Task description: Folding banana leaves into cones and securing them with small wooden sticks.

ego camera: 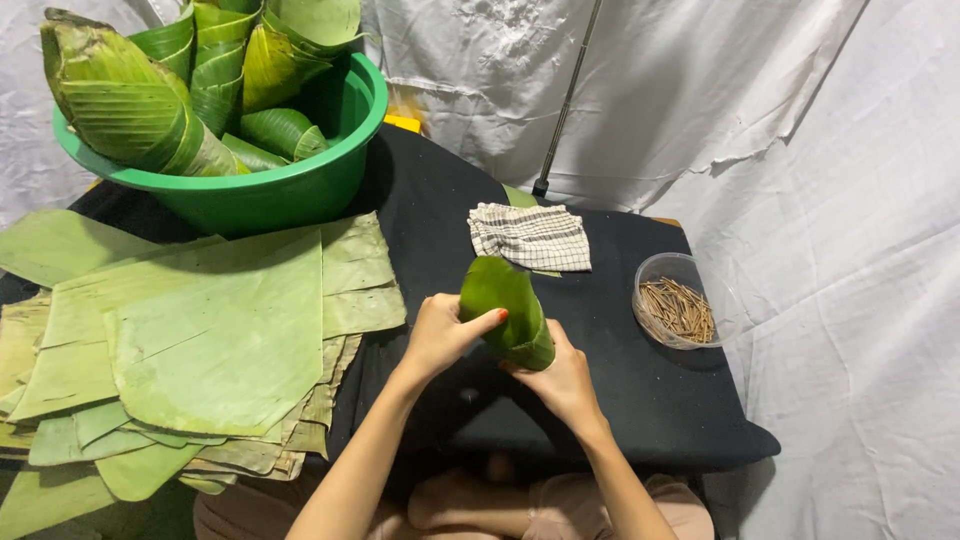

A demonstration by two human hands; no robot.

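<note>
At frame centre, your left hand [437, 335] and right hand [560, 380] each grip the half-rolled leaf cone [507, 311]; finished cones fill the green basin [300, 185] upper left, flat leaves [220, 340] remain stacked.

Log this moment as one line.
left hand: holds leaf roll | right hand: holds roll's base | nearby: leaf stack, stick bowl

One head-worn camera is looking steeply down from close above the black cloth-covered table [640, 400], facing forward toward the wrinkled white sheet backdrop [700, 90] behind it.
</note>
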